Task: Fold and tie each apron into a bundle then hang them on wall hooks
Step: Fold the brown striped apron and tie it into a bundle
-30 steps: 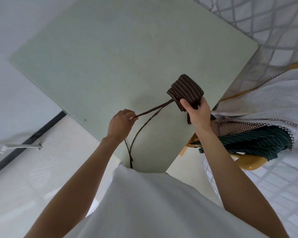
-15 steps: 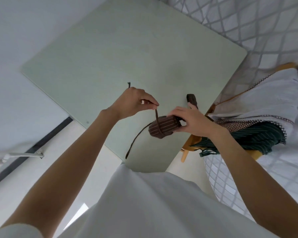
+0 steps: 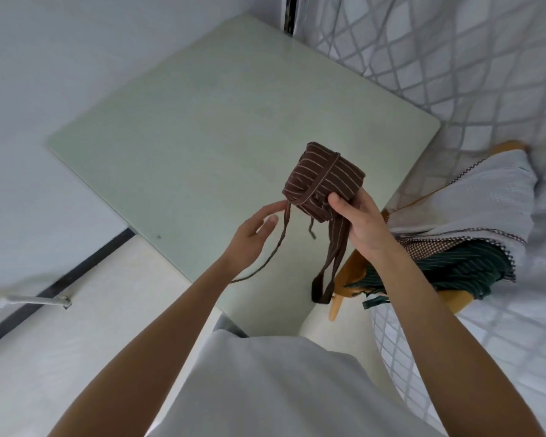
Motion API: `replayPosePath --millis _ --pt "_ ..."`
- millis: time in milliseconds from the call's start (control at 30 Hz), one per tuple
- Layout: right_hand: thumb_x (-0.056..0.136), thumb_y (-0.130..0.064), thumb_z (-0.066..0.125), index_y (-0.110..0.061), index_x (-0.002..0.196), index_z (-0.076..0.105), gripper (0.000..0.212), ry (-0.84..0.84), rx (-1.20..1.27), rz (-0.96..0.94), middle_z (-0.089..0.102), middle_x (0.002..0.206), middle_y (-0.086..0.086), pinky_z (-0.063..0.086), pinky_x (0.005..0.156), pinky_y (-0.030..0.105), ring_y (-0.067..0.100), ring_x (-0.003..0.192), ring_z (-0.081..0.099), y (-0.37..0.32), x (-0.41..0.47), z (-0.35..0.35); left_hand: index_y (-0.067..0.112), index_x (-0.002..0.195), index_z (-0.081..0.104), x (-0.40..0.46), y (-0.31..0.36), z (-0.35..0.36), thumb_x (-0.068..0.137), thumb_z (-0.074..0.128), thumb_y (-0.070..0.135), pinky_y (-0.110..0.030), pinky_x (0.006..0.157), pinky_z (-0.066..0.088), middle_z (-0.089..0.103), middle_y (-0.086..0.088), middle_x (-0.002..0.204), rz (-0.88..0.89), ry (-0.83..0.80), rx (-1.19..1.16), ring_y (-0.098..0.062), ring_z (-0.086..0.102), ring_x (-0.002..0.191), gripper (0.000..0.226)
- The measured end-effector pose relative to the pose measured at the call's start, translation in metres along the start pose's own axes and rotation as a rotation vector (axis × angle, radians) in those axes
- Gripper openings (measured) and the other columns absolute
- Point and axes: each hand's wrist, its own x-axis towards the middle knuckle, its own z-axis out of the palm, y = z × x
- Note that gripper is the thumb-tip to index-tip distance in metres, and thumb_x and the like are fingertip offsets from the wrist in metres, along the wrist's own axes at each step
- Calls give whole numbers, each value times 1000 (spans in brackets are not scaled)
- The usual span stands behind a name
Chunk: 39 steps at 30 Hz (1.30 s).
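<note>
Apron bundle (image 3: 323, 181): brown, striped, strap-wrapped | right hand (image 3: 364, 223) grips it | left hand (image 3: 252, 238) relaxed, empty

Apron bundle (image 3: 323, 178) above table (image 3: 202, 127), chair (image 3: 353, 272) to its right.

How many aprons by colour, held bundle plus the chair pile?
Brown striped apron bundle, in the right hand: 1
White apron on chair: 1
Brown checked apron on chair: 1
Green striped apron on chair: 1
Total: 4
</note>
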Motion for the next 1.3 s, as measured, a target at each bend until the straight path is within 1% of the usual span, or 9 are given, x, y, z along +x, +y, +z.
replayPosePath --millis 100,200,333,500,667,800,967,1167,1300 --pt "74 -46 74 -25 123 52 58 -16 -129 -11 63 119 0 46 100 33 15 117 57 -2 -5 -1 17 131 48 -8 12 4 102 32 23 -9 98 35 67 1 112 -55 -182 -169 -3 55 115 34" --pt "80 -30 67 -21 127 48 52 -22 -249 -32 60 122 3 46 99 32 12 117 56 -6 -13 -5 15 104 64 -9 2 2 102 35 23 -23 92 42 67 0 83 -111 -204 -106 -11 64 90 30" --pt "74 -18 69 -22 117 52 46 -210 -349 11 65 112 -2 48 95 27 13 111 59 -15 -29 -15 30 83 61 -9 -12 -9 100 41 23 -24 77 41 59 12 72 -99 -274 358 -8 62 74 27" --pt "77 -13 75 -19 113 56 41 -515 -714 136 68 103 -8 46 90 17 4 102 61 -4 -33 -17 23 96 67 21 19 -29 93 49 45 -28 73 40 65 6 90 92 -439 1031 -16 60 87 29" --pt "79 -44 69 -26 114 49 44 -307 -1289 -15 67 106 -5 42 75 26 14 89 60 31 -3 7 23 98 67 28 52 -28 96 41 45 -29 74 40 66 4 95 208 -247 1185 -20 61 88 34" --pt "82 -41 68 -19 110 50 39 136 -772 76 61 105 -8 45 82 29 12 95 58 40 14 31 27 93 72 4 38 -32 90 52 41 -28 60 46 68 8 81 270 238 783 -17 64 70 25" --pt "82 -33 70 -19 109 56 34 165 -198 266 63 109 -5 48 78 26 11 98 61 55 32 79 27 92 75 -11 11 -49 83 70 31 -26 66 52 71 12 85 119 487 426 -6 64 70 11" --pt "83 -23 71 -18 110 36 45 186 -60 431 65 101 6 44 65 22 14 83 61 90 72 114 30 96 73 0 -38 -77 83 70 28 -14 73 46 68 14 95 -168 494 323 -5 66 78 14" --pt "77 -40 71 -25 105 40 44 244 -357 444 67 101 4 48 87 40 20 94 62 118 96 107 30 100 72 29 -68 -78 85 67 25 -17 73 46 69 8 100 -267 371 359 -6 65 80 17"
